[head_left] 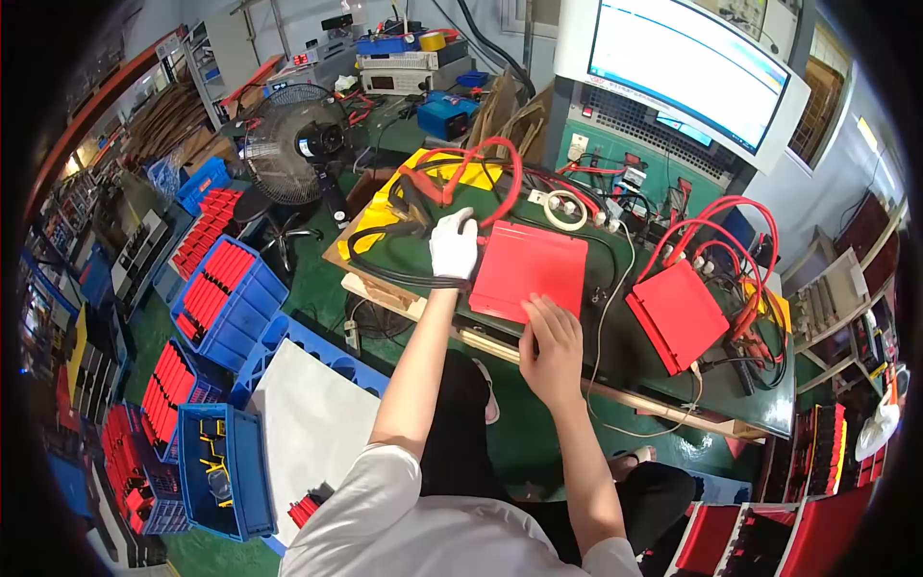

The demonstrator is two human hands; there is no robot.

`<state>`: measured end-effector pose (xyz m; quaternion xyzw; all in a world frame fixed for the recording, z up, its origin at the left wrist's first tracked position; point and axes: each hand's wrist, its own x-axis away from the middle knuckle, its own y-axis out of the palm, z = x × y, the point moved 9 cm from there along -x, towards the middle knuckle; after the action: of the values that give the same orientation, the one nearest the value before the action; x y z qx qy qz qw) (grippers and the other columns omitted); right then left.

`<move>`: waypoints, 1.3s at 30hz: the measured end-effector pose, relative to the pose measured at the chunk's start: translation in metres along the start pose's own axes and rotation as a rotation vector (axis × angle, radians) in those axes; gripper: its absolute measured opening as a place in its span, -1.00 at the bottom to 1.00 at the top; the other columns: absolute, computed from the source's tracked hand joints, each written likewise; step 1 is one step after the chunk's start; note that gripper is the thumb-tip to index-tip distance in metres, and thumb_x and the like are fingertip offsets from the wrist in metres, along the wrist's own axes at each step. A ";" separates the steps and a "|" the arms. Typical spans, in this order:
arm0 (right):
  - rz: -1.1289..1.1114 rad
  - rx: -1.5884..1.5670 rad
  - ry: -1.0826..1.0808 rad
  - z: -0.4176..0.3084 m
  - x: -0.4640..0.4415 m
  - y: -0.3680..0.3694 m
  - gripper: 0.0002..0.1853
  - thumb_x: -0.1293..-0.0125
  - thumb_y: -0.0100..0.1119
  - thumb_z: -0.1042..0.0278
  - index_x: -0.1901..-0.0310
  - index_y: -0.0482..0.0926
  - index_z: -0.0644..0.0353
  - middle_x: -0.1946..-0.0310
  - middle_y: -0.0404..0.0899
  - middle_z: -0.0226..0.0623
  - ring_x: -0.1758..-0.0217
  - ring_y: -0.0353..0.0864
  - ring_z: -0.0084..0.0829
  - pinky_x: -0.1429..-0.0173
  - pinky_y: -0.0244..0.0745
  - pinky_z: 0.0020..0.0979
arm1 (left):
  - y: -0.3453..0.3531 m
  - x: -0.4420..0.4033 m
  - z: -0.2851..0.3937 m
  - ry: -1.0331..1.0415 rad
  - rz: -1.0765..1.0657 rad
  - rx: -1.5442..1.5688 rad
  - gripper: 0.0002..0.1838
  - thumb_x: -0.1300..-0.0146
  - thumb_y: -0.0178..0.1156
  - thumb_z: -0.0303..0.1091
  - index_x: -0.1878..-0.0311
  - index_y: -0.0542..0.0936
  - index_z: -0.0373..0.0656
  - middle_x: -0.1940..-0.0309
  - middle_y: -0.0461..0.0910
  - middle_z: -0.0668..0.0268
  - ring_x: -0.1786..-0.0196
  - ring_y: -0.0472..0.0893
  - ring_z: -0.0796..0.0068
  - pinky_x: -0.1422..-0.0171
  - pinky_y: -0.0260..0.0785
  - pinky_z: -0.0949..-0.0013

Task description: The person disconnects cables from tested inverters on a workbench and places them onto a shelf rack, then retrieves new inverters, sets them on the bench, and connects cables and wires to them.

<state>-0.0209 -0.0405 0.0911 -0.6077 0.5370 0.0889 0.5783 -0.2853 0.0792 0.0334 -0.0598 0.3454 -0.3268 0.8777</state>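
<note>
Working at a red box, seen in the head view. It lies flat on the dark green surface, just beyond the right grip and beside the left grip. The left one, white-gloved, sits at the box's left side; its fingertips are mostly hidden, so I cannot tell whether it is clenched on anything. Black cables run by that wrist and away to its left; a red cable loops beyond it, lower end coming down near the glove. The right one, bare, is released: fingers extended, tips resting over the box's near edge, nothing clasped. To its right, well apart, lies a second red box, with thick red leads arching beyond. A lit monitor stands past both, text too small to read. Progress, as judged: box set in place, both hands at it; work on its left side looks under way rather than finished. Whether any lead is joined there, cannot tell. Far to the left of the left grip, lower down, a blue crate carries red units; handled or waiting, not shown.
</note>
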 end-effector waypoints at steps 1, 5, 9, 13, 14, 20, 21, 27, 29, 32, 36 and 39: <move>-0.004 0.001 -0.004 0.000 0.000 0.000 -0.59 -0.21 0.17 0.57 -0.14 0.57 0.24 -0.17 0.62 -0.12 -0.30 0.55 -0.10 -0.37 0.37 -0.05 | -0.002 0.001 0.004 0.004 -0.007 -0.035 -0.69 -0.40 0.15 -0.25 -0.04 0.69 -0.24 0.02 0.70 0.03 -0.09 0.67 0.09 -0.24 0.47 0.20; 0.004 -0.001 -0.003 0.002 0.001 0.002 -0.57 -0.19 0.17 0.58 -0.14 0.57 0.24 -0.17 0.62 -0.13 -0.30 0.55 -0.11 -0.38 0.36 -0.06 | 0.001 0.004 0.006 -0.025 -0.111 -0.081 -0.69 -0.41 0.10 -0.26 -0.03 0.70 -0.23 -0.01 0.70 0.03 -0.12 0.66 0.09 -0.27 0.45 0.22; 0.019 -0.006 -0.005 0.002 0.003 0.001 -0.56 -0.18 0.17 0.59 -0.14 0.57 0.23 -0.16 0.62 -0.14 -0.30 0.56 -0.12 -0.38 0.37 -0.06 | 0.005 0.009 -0.002 -0.094 -0.173 0.062 -0.69 -0.43 0.10 -0.27 -0.04 0.69 -0.24 -0.02 0.70 0.07 -0.15 0.65 0.17 -0.29 0.43 0.26; 0.026 -0.028 -0.013 0.004 0.002 0.000 -0.55 -0.16 0.18 0.59 -0.13 0.58 0.22 -0.16 0.63 -0.14 -0.29 0.56 -0.12 -0.37 0.37 -0.07 | -0.002 0.033 -0.005 -0.138 -0.305 0.380 -0.67 -0.50 0.05 -0.34 -0.17 0.62 -0.29 -0.09 0.68 0.21 -0.19 0.60 0.40 -0.36 0.36 0.35; 0.021 -0.024 -0.012 0.003 0.002 0.000 -0.55 -0.14 0.19 0.59 -0.13 0.58 0.23 -0.15 0.63 -0.13 -0.28 0.57 -0.13 -0.37 0.38 -0.08 | -0.008 0.045 -0.012 -0.200 -0.293 0.509 -0.67 -0.50 0.06 -0.35 -0.19 0.61 -0.29 -0.09 0.68 0.20 -0.21 0.59 0.39 -0.37 0.35 0.34; 0.036 -0.005 -0.018 0.005 0.002 0.001 -0.57 -0.17 0.17 0.57 -0.12 0.58 0.23 -0.15 0.63 -0.13 -0.27 0.57 -0.14 -0.37 0.39 -0.08 | -0.073 0.108 0.040 -0.172 -0.126 0.498 -0.54 -0.39 0.19 -0.45 -0.34 0.48 -0.25 -0.21 0.56 0.23 -0.15 0.54 0.43 -0.32 0.37 0.32; 0.034 -0.001 -0.021 0.004 0.003 0.001 -0.57 -0.17 0.17 0.56 -0.12 0.58 0.23 -0.15 0.63 -0.13 -0.27 0.57 -0.14 -0.37 0.39 -0.09 | -0.081 0.114 0.049 -0.236 -0.077 0.487 -0.52 -0.37 0.22 -0.47 -0.35 0.48 -0.24 -0.19 0.56 0.24 -0.12 0.53 0.47 -0.31 0.37 0.34; 0.044 0.006 -0.030 0.004 0.004 0.004 -0.57 -0.19 0.17 0.56 -0.13 0.57 0.22 -0.16 0.63 -0.16 -0.27 0.58 -0.15 -0.36 0.39 -0.09 | -0.103 0.099 0.084 -0.244 0.048 0.309 -0.70 -0.55 0.02 -0.28 -0.05 0.70 -0.19 0.28 0.60 0.31 0.28 0.48 0.56 0.06 0.38 0.42; 0.045 0.014 -0.037 0.004 0.005 0.003 -0.58 -0.20 0.17 0.56 -0.14 0.57 0.22 -0.16 0.63 -0.17 -0.27 0.58 -0.15 -0.36 0.40 -0.10 | -0.098 0.092 0.081 -0.323 0.052 0.447 -0.68 -0.57 0.00 -0.26 -0.05 0.71 -0.18 0.37 0.52 0.37 0.32 0.43 0.60 0.11 0.36 0.44; 0.050 0.042 -0.013 0.005 0.003 0.005 -0.61 -0.25 0.21 0.51 -0.14 0.57 0.21 -0.14 0.62 -0.21 -0.27 0.57 -0.19 -0.33 0.39 -0.13 | -0.106 0.076 0.107 -0.291 0.096 0.532 -0.57 -0.62 -0.05 -0.10 -0.09 0.69 -0.23 0.52 0.41 0.52 0.44 0.29 0.77 0.35 0.12 0.58; 0.032 0.079 0.031 0.002 0.001 0.005 -0.63 -0.29 0.26 0.39 -0.13 0.58 0.17 -0.10 0.59 -0.26 -0.20 0.55 -0.24 -0.29 0.37 -0.18 | -0.091 0.076 0.064 -0.453 -0.040 0.399 -0.50 -0.57 0.02 0.01 -0.04 0.72 -0.25 0.51 0.57 0.42 0.46 0.39 0.68 0.33 0.24 0.50; 0.051 0.049 0.017 0.002 -0.001 0.000 -0.68 -0.24 0.24 0.40 -0.03 0.64 0.21 -0.05 0.65 -0.27 -0.10 0.60 -0.24 -0.20 0.44 -0.18 | -0.093 0.105 0.016 -0.684 -0.159 0.224 -0.40 -0.55 0.01 0.12 0.12 0.76 -0.30 0.51 0.65 0.33 0.46 0.51 0.55 0.28 0.35 0.42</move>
<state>-0.0199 -0.0383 0.0909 -0.5804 0.5592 0.0851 0.5859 -0.2671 -0.0597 0.0163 -0.0957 -0.0118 -0.3908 0.9154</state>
